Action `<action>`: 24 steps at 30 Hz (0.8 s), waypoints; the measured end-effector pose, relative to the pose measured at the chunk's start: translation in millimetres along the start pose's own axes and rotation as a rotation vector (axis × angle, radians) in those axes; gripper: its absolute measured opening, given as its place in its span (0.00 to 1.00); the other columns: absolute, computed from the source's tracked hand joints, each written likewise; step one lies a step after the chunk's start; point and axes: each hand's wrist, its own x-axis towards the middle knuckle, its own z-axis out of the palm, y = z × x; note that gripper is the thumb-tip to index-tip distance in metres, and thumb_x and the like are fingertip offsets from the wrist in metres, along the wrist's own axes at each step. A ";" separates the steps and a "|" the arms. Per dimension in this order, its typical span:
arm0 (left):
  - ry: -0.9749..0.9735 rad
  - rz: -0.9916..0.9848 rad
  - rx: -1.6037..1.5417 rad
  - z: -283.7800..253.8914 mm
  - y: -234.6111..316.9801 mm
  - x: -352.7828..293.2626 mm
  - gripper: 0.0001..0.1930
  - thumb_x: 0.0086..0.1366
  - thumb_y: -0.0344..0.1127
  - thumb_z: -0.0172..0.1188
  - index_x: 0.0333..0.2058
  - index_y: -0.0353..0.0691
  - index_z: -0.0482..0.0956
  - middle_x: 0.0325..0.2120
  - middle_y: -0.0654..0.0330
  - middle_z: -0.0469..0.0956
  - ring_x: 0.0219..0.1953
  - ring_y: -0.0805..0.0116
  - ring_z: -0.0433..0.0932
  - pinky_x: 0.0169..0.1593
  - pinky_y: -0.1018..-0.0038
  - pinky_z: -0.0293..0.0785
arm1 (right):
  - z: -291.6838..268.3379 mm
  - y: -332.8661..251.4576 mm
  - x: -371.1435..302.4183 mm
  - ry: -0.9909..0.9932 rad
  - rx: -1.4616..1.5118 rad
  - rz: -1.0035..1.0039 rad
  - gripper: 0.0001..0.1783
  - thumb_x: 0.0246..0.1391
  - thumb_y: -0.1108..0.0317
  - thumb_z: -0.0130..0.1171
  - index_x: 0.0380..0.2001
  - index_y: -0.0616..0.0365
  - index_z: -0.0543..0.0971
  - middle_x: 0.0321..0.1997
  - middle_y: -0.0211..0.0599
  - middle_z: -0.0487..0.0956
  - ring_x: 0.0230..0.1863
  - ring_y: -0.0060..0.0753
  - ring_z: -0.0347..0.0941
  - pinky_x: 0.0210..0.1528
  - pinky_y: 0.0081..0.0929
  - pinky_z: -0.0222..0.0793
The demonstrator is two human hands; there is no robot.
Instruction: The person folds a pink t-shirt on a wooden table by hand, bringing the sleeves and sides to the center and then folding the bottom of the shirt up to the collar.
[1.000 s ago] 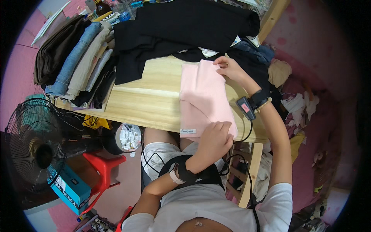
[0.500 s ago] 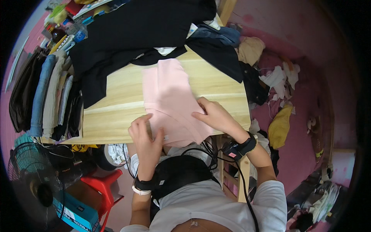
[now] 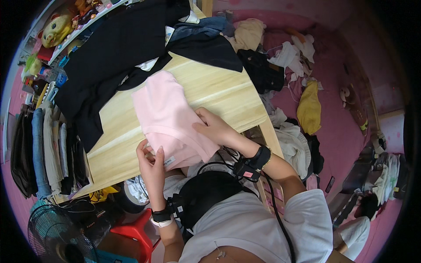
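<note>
A pale pink shirt (image 3: 164, 107) lies folded on the wooden table, with its ribbed neckline and a small white label towards me. Its near end hangs over the table's front edge. My left hand (image 3: 151, 160) pinches the near left edge by the label, the thumb on top and the fingers partly under the cloth. At the right edge, my right hand (image 3: 215, 129) grips the shirt between thumb and fingers; some fingertips are hidden by the fabric. Beyond the shirt, a large black garment (image 3: 118, 48) is spread across the far side of the table.
Folded trousers (image 3: 39, 153) stand in a row at the table's left end. A fan (image 3: 61, 232) and a red stool (image 3: 136, 232) are below it. Loose clothes, including a yellow garment (image 3: 309, 107), cover the pink bed (image 3: 329, 144) at right. Black cables (image 3: 272, 188) run along my right arm.
The view has turned, so the table sits tilted and further left. Both hands still hold the pink shirt's edges, and its upper left part now looks smoother.
</note>
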 end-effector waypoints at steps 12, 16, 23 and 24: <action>-0.059 -0.066 0.085 3.5 7.4 11.9 0.21 0.62 0.32 0.60 0.50 0.39 0.62 0.20 0.67 0.67 0.23 0.81 0.66 0.25 0.83 0.60 | -10.4 -27.1 -30.6 0.098 -0.456 -0.074 0.22 0.55 0.64 0.55 0.48 0.64 0.62 0.33 0.61 0.77 0.39 0.65 0.73 0.40 0.47 0.68; -0.061 -0.064 -0.200 0.5 0.6 9.8 0.22 0.63 0.31 0.58 0.52 0.40 0.58 0.23 0.65 0.68 0.24 0.81 0.66 0.26 0.84 0.60 | -10.2 -33.2 -37.4 0.067 -0.528 -0.073 0.23 0.54 0.64 0.56 0.48 0.65 0.65 0.36 0.62 0.76 0.40 0.63 0.73 0.41 0.48 0.68; -0.016 -0.064 -0.143 2.7 -6.4 13.2 0.29 0.62 0.30 0.58 0.57 0.42 0.53 0.31 0.59 0.71 0.30 0.76 0.69 0.30 0.82 0.64 | -1.0 -23.2 -39.3 0.024 -0.645 -0.070 0.23 0.55 0.64 0.54 0.50 0.67 0.65 0.44 0.63 0.73 0.46 0.62 0.70 0.46 0.47 0.67; -0.033 -0.018 -0.102 3.9 -8.8 13.6 0.30 0.62 0.29 0.59 0.59 0.42 0.52 0.32 0.58 0.72 0.32 0.74 0.71 0.32 0.81 0.66 | 0.2 -17.9 -39.6 0.061 -0.645 -0.123 0.22 0.54 0.63 0.54 0.48 0.66 0.66 0.41 0.62 0.74 0.43 0.62 0.72 0.44 0.49 0.68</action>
